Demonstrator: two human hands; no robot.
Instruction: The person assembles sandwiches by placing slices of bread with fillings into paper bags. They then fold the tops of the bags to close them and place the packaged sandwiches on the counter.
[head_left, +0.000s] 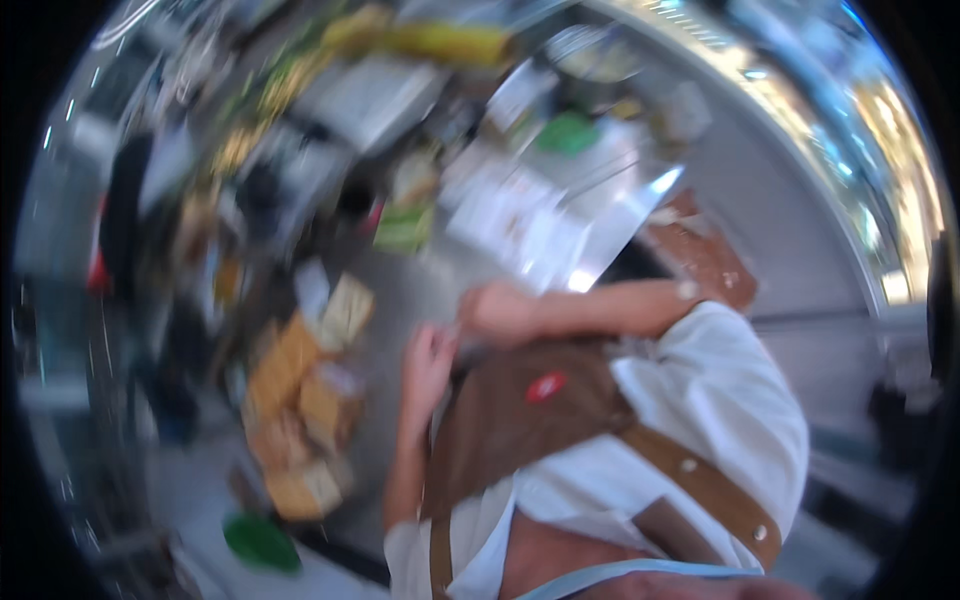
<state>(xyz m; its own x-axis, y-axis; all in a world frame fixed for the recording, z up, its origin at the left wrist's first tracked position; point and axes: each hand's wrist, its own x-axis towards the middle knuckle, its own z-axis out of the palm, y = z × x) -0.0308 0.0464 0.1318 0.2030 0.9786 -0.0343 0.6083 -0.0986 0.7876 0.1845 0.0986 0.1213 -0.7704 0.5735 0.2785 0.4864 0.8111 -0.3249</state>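
The view is heavily blurred. My right hand (496, 311) is curled at the front of the grey counter (394, 292), just above my brown apron (525, 420). Close beside it, to the left, my left hand (430, 356) has its fingers bent towards the right one. Whether a small thing sits between the hands cannot be made out. White sheets or wrappers (517, 217) lie beyond my right hand, next to a shiny metal surface (611, 232). Several tan packages (330, 405), some with pale labels, are piled left of my left hand.
A light-green packet (405, 227) lies farther up the counter. A green item (566, 133) and a round clear container (592, 54) are towards the back. A brown package (705, 259) is beyond my right elbow. At lower left is a dark-green object (261, 541).
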